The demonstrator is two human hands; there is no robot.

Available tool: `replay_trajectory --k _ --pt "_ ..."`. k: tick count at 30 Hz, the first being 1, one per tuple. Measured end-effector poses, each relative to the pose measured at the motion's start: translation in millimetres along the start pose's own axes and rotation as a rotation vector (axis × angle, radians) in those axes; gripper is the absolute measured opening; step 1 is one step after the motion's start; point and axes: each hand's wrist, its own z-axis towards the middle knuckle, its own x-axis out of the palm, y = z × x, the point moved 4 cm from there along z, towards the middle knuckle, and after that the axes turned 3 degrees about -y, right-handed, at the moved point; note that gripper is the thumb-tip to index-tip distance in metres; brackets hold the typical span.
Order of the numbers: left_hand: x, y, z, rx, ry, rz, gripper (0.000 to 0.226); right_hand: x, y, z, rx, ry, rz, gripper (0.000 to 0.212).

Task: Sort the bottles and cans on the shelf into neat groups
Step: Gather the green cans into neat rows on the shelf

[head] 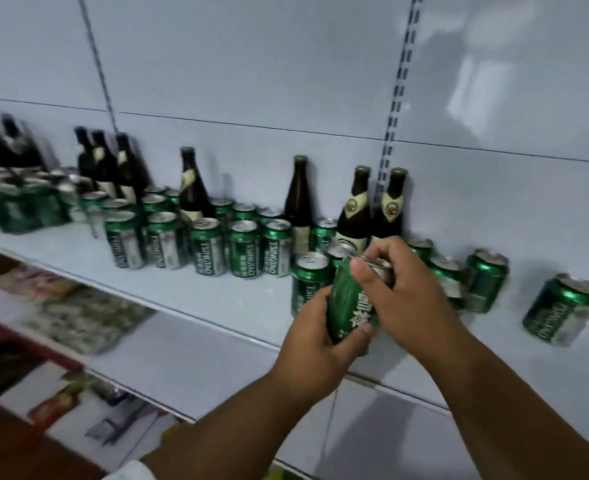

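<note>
Two hands hold one green aluminium beer can (350,303) above the near edge of the pale grey metal shelf (182,299): the left hand (315,336) wraps its base, the right hand (395,282) pinches its rim. Just behind stand more green cans (308,277) and brown glass bottles (353,216); setting the can down carelessly could topple them. The lone green can (560,308) far right remains ungrouped.

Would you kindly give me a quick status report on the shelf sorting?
Left hand and right hand both grip one green can above the shelf. Cans and brown bottles still mixed. Nothing blocking.
</note>
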Motion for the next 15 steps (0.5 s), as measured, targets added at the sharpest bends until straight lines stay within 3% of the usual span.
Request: replay_trajectory --k 8,15 --pt "-251.2 20.3 -41.3 -0.097 -0.224 0.126 0.037 212.9 142.6 11.2 -0.105 0.375 0.286 0.010" --pt "-378.1 44.7 -20.1 -0.113 -0.312 0.206 0.037 333.3 201.5 47.8 -0.089 0.374 0.379 0.006"
